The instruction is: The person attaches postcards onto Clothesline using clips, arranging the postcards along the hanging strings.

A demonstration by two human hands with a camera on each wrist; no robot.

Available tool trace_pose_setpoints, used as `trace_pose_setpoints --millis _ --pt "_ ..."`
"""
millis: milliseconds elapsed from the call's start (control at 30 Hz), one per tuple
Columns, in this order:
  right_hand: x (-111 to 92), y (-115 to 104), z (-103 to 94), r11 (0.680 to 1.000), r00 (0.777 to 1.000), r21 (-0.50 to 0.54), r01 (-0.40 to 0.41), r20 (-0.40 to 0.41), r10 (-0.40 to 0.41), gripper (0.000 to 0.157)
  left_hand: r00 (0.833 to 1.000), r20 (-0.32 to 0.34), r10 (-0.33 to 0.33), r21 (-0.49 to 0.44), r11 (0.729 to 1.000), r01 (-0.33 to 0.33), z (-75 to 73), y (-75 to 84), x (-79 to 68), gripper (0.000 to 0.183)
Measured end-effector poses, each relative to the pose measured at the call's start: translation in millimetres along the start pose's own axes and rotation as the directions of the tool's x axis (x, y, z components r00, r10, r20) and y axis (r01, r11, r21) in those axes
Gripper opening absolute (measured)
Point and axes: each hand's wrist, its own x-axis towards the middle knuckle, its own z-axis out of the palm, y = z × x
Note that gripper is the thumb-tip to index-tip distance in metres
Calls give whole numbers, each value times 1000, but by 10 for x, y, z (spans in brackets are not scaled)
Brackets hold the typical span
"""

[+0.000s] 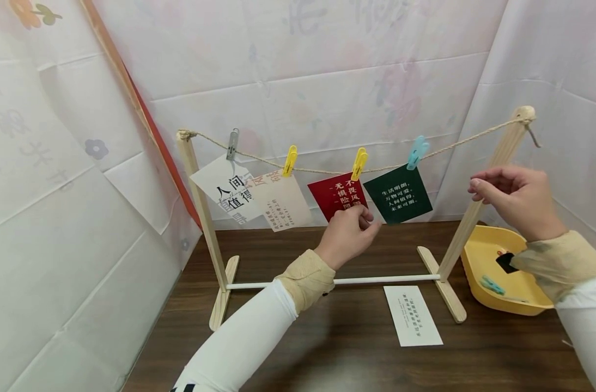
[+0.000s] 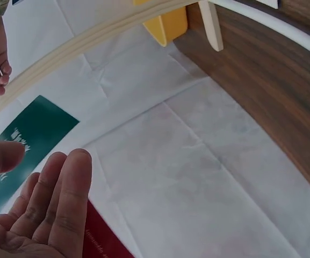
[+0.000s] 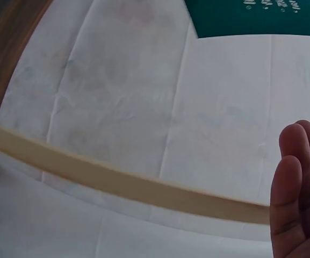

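Note:
A twine line point(image 1: 474, 136) holds several cards with clothespins. At left, a grey clothespin point(image 1: 232, 144) grips a white card point(image 1: 212, 177), and a yellow clothespin point(image 1: 290, 161) a cream card point(image 1: 290, 198). Further right hang a red card point(image 1: 322, 193) under another yellow clothespin point(image 1: 359, 164) and a dark green card point(image 1: 420, 204) under a light blue one point(image 1: 418, 152). My left hand point(image 1: 347, 234) is in front of the red card's lower part, hiding it; its thumb stands apart from the fingers. Beside the right post, my right hand point(image 1: 523, 201) has loosely bent fingers and holds nothing.
Wooden posts point(image 1: 200, 212) on flat feet carry the line, with a white rod point(image 1: 386, 280) joining them low down. A white printed card point(image 1: 411, 316) lies on the brown table. At right stands a yellow tray point(image 1: 474, 245) with a teal clothespin point(image 1: 492, 285) inside.

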Motion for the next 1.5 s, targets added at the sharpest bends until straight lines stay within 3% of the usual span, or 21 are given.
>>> trace_pose_setpoints --millis 333,600,933,1100,1333,1500 --pt "-163 204 -83 994 994 -48 -100 -37 99 17 998 63 -26 38 999 24 126 -137 -133 21" --pt "-267 364 -124 981 983 -76 -181 -48 177 21 994 107 -34 66 997 27 242 -257 -218 20" --pt "-398 545 -172 977 980 -78 -198 -23 197 22 991 126 -34 97 995 22 411 -398 -285 20" --pt "-461 624 -212 962 969 -113 -247 -18 246 13 990 135 -39 117 993 23 469 -458 -325 21" --pt "-556 762 -233 953 964 -151 -264 -7 266 22 983 179 -46 104 994 28 570 -532 -397 20" --pt "-638 863 -247 945 957 -160 -284 12 290 16 982 187 -41 147 989 13 640 -579 -435 23"
